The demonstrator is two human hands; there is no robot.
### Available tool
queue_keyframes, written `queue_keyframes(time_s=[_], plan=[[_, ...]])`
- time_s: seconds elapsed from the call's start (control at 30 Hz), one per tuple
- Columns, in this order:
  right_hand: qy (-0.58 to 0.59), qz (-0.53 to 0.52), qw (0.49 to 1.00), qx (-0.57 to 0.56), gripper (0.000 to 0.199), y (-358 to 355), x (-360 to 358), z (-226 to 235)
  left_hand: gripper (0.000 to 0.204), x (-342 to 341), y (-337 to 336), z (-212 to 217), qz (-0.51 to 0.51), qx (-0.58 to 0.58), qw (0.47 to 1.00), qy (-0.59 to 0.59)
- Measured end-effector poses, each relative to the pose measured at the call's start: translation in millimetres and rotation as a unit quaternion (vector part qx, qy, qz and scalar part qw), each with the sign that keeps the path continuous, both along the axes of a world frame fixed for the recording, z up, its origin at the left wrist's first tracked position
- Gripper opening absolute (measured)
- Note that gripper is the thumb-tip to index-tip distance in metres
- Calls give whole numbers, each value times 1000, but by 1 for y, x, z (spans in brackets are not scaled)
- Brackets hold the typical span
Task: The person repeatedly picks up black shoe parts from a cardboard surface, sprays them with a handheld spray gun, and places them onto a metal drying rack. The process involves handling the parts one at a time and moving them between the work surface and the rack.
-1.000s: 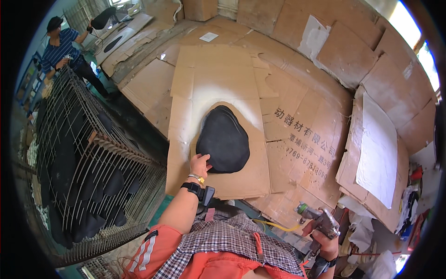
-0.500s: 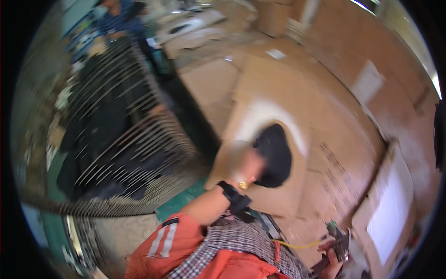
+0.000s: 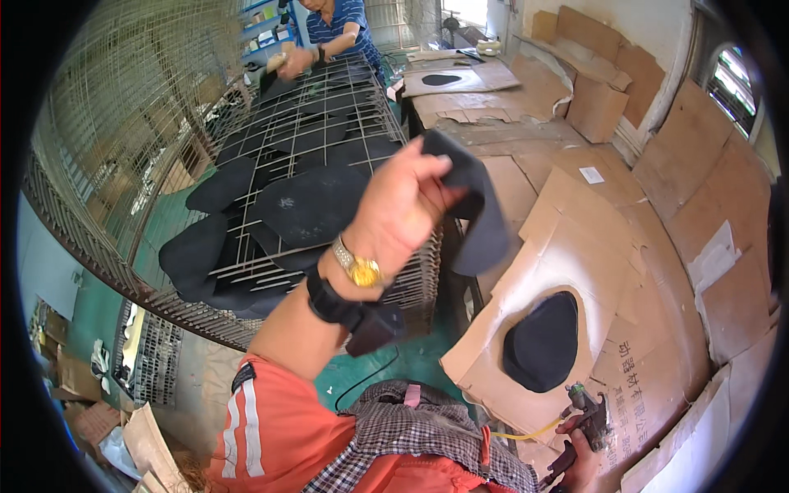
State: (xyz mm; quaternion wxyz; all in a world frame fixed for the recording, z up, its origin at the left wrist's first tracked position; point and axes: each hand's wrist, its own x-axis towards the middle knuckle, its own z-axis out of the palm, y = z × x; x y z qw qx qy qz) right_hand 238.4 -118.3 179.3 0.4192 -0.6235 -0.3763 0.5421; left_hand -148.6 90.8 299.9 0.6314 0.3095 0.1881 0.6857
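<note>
My left hand (image 3: 399, 209) is closed on the edge of a limp black sheet piece (image 3: 483, 226), raised between the wire rack and the cardboard-covered table. A second black piece (image 3: 541, 343), rounded and apparently a stack, lies on a cardboard sheet (image 3: 604, 259) with a pale sprayed patch around it. At the lower right, my right hand (image 3: 582, 456) grips a spray gun (image 3: 588, 411) with a yellow hose (image 3: 530, 431) attached. Several flat black pieces (image 3: 308, 205) rest on the wire rack (image 3: 426, 283) to the left.
A co-worker (image 3: 349, 29) in a blue striped shirt reaches over the rack's far end. Beyond, another cardboard sheet (image 3: 493, 76) bears a dark oval piece (image 3: 441, 80). Upright cardboard panels (image 3: 686, 172) line the right side. A curved wire mesh frame (image 3: 90, 214) stands at the left.
My left hand has lifted a black piece off the cardboard and carried it up and left toward the rack. The view has swung left. My right hand still holds the spray gun low.
</note>
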Motion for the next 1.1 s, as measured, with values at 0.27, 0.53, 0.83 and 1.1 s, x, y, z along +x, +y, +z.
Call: queue_keyframes(time_s=[0.27, 0.53, 0.83, 1.1], plan=[[100, -32, 986, 130, 50, 23, -47, -8, 28, -111, 127, 47, 301, 53, 945, -116], [-12, 60, 995, 73, 30, 27, -26, -14, 38, -145, 174, -93, 501, -177, 847, -24], [21, -90, 990, 107, 31, -23, -3, -10, 27, -10, 100, -77, 138, -159, 953, -217], [38, -152, 986, 55, 53, -95, 29, -7, 26, 90, 23, -156, -45, -150, 987, 25]])
